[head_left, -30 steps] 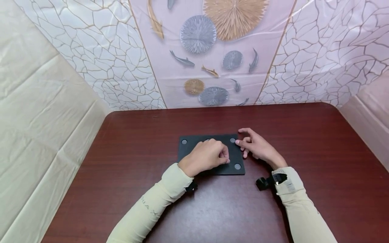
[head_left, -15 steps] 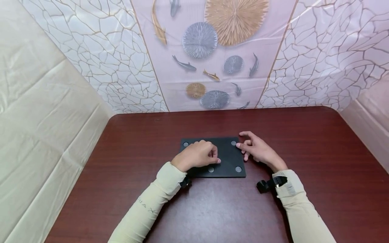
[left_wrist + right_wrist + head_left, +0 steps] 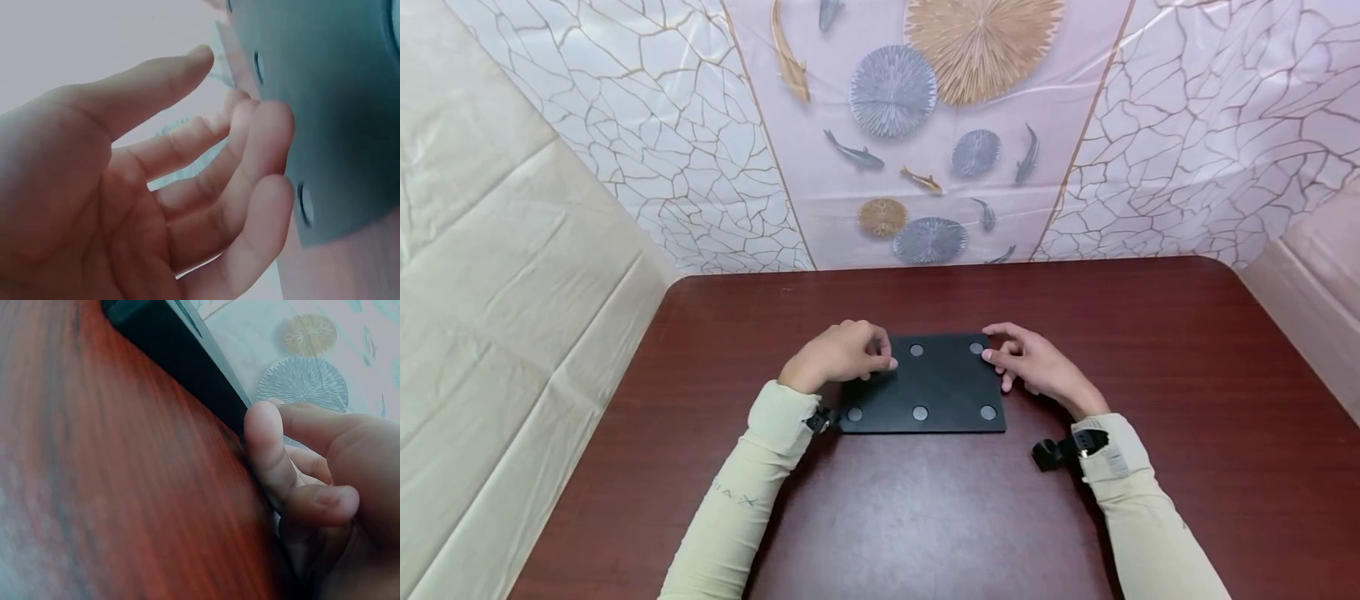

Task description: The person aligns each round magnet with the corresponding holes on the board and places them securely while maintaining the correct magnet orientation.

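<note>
A flat black board [image 3: 951,379] lies on the table, with several round grey discs [image 3: 920,413] set along its far and near edges. My left hand [image 3: 842,354] is over the far left corner of the board, covering that part. In the left wrist view its fingers [image 3: 269,137] bend loosely beside the board, the thumb stands apart, and nothing lies between them. My right hand [image 3: 1033,362] is at the far right corner, its index finger and thumb touching the board's edge. The right wrist view shows a fingertip [image 3: 262,422] right against the board's thick side [image 3: 181,353].
The dark red wooden table [image 3: 925,517] has rounded far corners. Behind it hangs a patterned cloth [image 3: 928,133] with fish and round motifs, and a cream sheet [image 3: 512,275] covers the left side. Black camera mounts [image 3: 1052,454] are strapped at both wrists.
My left hand has moved left and away from me across the board, uncovering its middle and near-left discs. My right hand has stayed at the right edge.
</note>
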Motion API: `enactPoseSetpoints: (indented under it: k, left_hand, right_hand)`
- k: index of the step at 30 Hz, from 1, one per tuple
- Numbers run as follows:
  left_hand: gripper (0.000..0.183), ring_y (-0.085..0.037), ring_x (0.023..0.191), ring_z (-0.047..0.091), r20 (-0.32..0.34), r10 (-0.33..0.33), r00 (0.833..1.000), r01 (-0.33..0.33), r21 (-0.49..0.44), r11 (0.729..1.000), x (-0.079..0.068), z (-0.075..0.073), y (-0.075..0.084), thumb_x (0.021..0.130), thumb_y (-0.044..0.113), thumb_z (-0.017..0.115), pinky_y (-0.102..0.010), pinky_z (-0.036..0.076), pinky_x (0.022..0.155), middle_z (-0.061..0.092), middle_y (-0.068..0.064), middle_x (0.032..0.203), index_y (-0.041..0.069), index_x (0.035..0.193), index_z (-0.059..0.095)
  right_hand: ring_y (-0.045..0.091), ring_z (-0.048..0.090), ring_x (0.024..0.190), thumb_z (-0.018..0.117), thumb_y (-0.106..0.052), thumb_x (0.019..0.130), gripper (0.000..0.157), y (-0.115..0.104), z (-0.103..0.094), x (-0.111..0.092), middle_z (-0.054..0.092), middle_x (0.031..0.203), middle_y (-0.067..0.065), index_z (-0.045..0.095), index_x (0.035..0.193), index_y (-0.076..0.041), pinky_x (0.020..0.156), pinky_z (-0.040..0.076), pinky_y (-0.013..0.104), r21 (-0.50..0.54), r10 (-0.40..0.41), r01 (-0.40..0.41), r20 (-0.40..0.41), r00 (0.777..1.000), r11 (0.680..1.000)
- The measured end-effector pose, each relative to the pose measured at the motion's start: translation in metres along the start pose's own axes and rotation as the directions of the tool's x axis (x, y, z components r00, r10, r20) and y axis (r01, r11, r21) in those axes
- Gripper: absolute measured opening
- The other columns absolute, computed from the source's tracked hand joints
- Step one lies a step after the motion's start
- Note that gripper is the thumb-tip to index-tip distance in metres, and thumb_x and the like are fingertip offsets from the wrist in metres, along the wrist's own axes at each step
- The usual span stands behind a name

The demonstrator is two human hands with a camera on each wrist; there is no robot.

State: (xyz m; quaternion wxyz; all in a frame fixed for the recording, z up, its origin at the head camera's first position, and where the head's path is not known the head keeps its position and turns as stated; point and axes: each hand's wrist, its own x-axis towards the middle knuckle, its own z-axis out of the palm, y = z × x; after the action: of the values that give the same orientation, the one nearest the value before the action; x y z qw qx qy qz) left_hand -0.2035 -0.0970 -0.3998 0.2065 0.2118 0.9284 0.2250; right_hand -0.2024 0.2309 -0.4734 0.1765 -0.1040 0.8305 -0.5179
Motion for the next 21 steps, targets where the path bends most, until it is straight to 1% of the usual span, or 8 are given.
enactPoseSetpoints:
  k: [3,7,10,14,16,17,19,21]
  left_hand:
    - [0.015,-0.018,0.077,0.067,-0.05,-0.026,0.998,0.026,-0.008,1.0,0.0,-0.006,-0.009,0.104,0.032,0.07,-0.035,0.052,0.072,0.073,-0.002,0.09,0.017,0.104,0.074]
    - [0.017,-0.018,0.086,0.063,-0.117,-0.069,0.991,0.068,-0.008,0.998,0.002,-0.01,-0.021,0.106,0.029,0.066,-0.037,0.052,0.079,0.072,0.0,0.103,0.016,0.114,0.074]
    - [0.021,-0.02,0.094,0.064,-0.146,-0.106,0.984,0.104,-0.024,0.994,0.003,-0.01,-0.027,0.108,0.028,0.064,-0.039,0.053,0.085,0.072,-0.003,0.109,0.013,0.12,0.072]
    - [0.024,-0.023,0.1,0.065,-0.171,-0.164,0.971,0.158,-0.048,0.986,0.001,-0.009,-0.034,0.109,0.027,0.061,-0.042,0.054,0.088,0.07,-0.008,0.116,0.011,0.126,0.069]
    - [0.024,-0.022,0.099,0.064,-0.183,-0.19,0.965,0.182,-0.056,0.982,0.001,-0.008,-0.038,0.109,0.026,0.061,-0.04,0.053,0.088,0.07,-0.008,0.117,0.01,0.127,0.068]
    - [0.024,-0.023,0.095,0.065,-0.183,-0.202,0.962,0.191,-0.077,0.979,0.001,-0.008,-0.04,0.109,0.025,0.061,-0.04,0.054,0.085,0.071,-0.009,0.116,0.01,0.126,0.068]
    - [0.021,-0.023,0.086,0.067,-0.181,-0.218,0.959,0.198,-0.123,0.973,0.002,-0.006,-0.043,0.109,0.023,0.062,-0.037,0.056,0.078,0.072,-0.01,0.109,0.009,0.124,0.068]
    - [0.018,-0.023,0.077,0.067,-0.173,-0.22,0.96,0.19,-0.172,0.967,0.003,-0.005,-0.047,0.109,0.021,0.062,-0.034,0.056,0.069,0.072,-0.01,0.099,0.009,0.12,0.069]
  right_hand:
    - [0.019,0.065,0.057,0.065,-0.023,0.108,0.05,-0.001,-0.001,0.0,0.063,0.081,0.013,0.048,0.152,-0.007,0.038,0.034,0.026,-0.014,0.002,-0.002,0.002,1.0,1.0]
    - [0.019,0.067,0.061,0.061,-0.021,0.11,0.047,-0.001,-0.001,0.001,0.062,0.085,0.012,0.047,0.153,-0.007,0.039,0.034,0.026,-0.015,0.006,-0.006,-0.008,1.0,1.0]
    - [0.019,0.069,0.063,0.058,-0.019,0.111,0.046,0.0,-0.001,0.001,0.061,0.089,0.011,0.047,0.154,-0.007,0.04,0.034,0.026,-0.012,0.013,-0.013,-0.01,1.0,1.0]
    - [0.018,0.069,0.064,0.058,-0.018,0.111,0.046,0.001,0.0,0.0,0.061,0.091,0.011,0.047,0.154,-0.006,0.04,0.034,0.026,-0.004,0.017,-0.017,-0.004,1.0,1.0]
    - [0.018,0.069,0.064,0.059,-0.019,0.111,0.046,0.0,0.0,0.0,0.062,0.09,0.011,0.047,0.154,-0.007,0.04,0.035,0.026,-0.006,0.017,-0.017,-0.002,1.0,1.0]
    - [0.018,0.069,0.064,0.059,-0.02,0.11,0.047,0.0,0.0,0.0,0.062,0.09,0.011,0.047,0.154,-0.007,0.04,0.035,0.026,-0.008,0.018,-0.018,-0.001,1.0,1.0]
    - [0.019,0.068,0.063,0.06,-0.021,0.11,0.048,-0.001,0.0,-0.001,0.062,0.089,0.011,0.047,0.154,-0.007,0.04,0.035,0.027,-0.015,0.021,-0.021,-0.003,1.0,1.0]
    - [0.019,0.068,0.063,0.061,-0.022,0.11,0.049,-0.001,-0.001,-0.002,0.063,0.088,0.011,0.047,0.154,-0.008,0.04,0.035,0.027,-0.026,0.023,-0.024,-0.005,1.0,0.999]
